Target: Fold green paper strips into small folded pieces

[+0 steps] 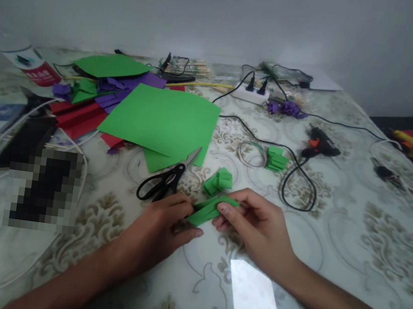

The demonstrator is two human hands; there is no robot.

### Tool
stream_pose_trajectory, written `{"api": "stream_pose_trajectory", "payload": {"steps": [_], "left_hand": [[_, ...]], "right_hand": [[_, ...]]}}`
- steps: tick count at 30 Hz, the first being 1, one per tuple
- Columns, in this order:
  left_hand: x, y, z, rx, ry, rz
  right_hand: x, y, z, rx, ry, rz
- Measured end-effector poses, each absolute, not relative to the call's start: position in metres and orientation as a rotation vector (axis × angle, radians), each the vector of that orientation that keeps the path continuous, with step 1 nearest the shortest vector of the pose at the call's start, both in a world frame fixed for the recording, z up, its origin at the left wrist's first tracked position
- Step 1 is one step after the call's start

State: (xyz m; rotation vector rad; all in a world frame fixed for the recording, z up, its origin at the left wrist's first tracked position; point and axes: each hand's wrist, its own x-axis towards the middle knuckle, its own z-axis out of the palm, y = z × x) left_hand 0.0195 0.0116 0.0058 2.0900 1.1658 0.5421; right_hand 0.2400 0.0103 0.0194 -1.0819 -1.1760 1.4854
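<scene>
A folded strip of green paper (204, 213) is held between my two hands, low over the patterned tabletop. My right hand (258, 227) pinches its right end, thumb on top. My left hand (167, 220) has its fingers closed at the strip's left end; part of that grip is hidden behind the hand. Just beyond the strip lies a folded green paper piece (219, 180). Black-handled scissors (167, 180) rest near my left hand, blades pointing away to the right. Their handles are partly covered by my hand. Large green sheets (161, 120) lie behind the scissors.
A glue gun (320, 143) lies at right, its cord looping on the table. A white power strip (250, 94) stands at the back. Left are red paper (82, 117), purple paper (143, 83), a bottle (32, 63) and a dark phone-like object (27, 141). Another green piece (276, 159) lies right of centre.
</scene>
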Motion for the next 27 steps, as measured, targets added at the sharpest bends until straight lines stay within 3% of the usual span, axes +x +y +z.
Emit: {"api": "stream_pose_trajectory", "payload": {"steps": [11, 27], "left_hand": [[0.023, 0.008, 0.002, 2.022, 1.218, 0.561], [0.020, 0.012, 0.014, 2.062, 1.106, 0.507]], "right_hand": [[0.238, 0.011, 0.022, -1.081, -1.110, 1.548], [0.242, 0.015, 0.022, -1.191, -1.328, 1.353]]}}
